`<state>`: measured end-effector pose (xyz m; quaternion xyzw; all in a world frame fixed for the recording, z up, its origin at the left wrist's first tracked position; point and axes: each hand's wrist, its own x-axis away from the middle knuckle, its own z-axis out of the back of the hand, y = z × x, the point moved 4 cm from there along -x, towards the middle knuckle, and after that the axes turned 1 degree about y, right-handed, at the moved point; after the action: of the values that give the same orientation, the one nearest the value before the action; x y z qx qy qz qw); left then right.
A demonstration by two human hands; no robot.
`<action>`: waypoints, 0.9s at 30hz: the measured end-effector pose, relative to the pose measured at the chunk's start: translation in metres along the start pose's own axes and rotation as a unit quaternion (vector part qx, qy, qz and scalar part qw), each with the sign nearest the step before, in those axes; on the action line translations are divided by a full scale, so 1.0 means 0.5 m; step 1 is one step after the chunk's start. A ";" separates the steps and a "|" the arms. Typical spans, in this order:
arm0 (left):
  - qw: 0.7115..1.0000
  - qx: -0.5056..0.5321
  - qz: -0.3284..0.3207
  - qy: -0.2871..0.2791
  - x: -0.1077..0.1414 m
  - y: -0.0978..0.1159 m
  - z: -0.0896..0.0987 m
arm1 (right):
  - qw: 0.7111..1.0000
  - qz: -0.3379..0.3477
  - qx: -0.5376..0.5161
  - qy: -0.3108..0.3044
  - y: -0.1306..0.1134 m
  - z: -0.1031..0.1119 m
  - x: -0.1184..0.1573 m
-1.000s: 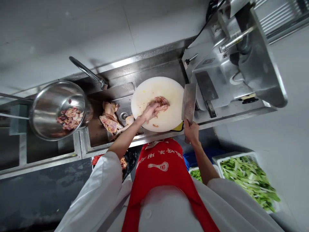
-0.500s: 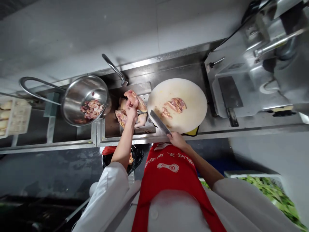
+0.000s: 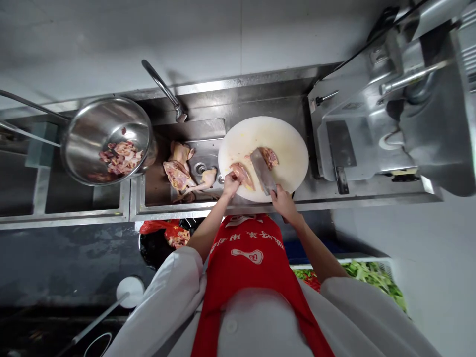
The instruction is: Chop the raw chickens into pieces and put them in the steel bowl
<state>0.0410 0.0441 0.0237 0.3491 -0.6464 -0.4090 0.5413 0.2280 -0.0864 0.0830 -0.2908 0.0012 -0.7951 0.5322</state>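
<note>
On the left side of a round white cutting board [image 3: 288, 173], my left hand [image 3: 231, 184] pinches the edge of a raw chicken piece [image 3: 242, 176]. My right hand [image 3: 283, 202] grips the handle of a cleaver [image 3: 263, 171], whose broad blade lies tilted over the board, to the right of that piece. Another chicken piece [image 3: 270, 156] rests behind the blade and is partly covered by it. Left of the board, raw chicken [image 3: 178, 173] lies in the sink [image 3: 156, 191], with a leg [image 3: 208, 178] near the drain.
A steel pot [image 3: 85, 124] with cut meat stands left of the sink. A faucet [image 3: 163, 87] arches over the basin. To the right, a second cleaver [image 3: 340, 146] lies on a plastic lid. Below are a black-lined bin [image 3: 154, 248] and a crate of greens [image 3: 375, 277].
My left hand has carried the chicken piece from above the sink rightward onto the board. The cleaver has swung right, from the board's left edge to over its middle.
</note>
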 end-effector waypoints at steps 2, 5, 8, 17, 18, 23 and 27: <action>0.994 -0.106 -0.003 -0.004 0.003 0.000 0.024 | 1.000 -0.004 0.011 -0.003 -0.007 -0.002 0.000; 0.948 -0.317 -0.036 0.014 0.010 0.033 0.071 | 1.000 -0.012 0.017 -0.004 -0.009 -0.004 -0.004; 0.871 -0.463 -0.162 0.027 0.014 0.089 0.101 | 1.000 -0.021 0.017 -0.007 -0.007 -0.006 -0.007; 0.675 -0.598 -0.294 -0.316 -0.037 0.128 0.094 | 0.999 -0.029 0.014 -0.013 -0.008 -0.009 -0.005; 0.685 -0.602 -0.291 -0.289 -0.037 0.129 0.096 | 0.999 -0.029 0.012 -0.011 -0.009 -0.009 -0.004; 0.804 -0.561 -0.195 -0.037 -0.008 0.101 0.082 | 0.999 -0.041 0.001 -0.015 -0.017 -0.006 0.000; 0.901 -0.420 -0.110 -0.006 0.042 0.035 0.020 | 0.998 -0.051 -0.007 -0.024 -0.041 0.007 0.007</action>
<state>0.0276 0.0341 0.0477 0.1561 -0.3752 -0.7017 0.5853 0.2116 -0.0793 0.0938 -0.3129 -0.0206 -0.8143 0.4884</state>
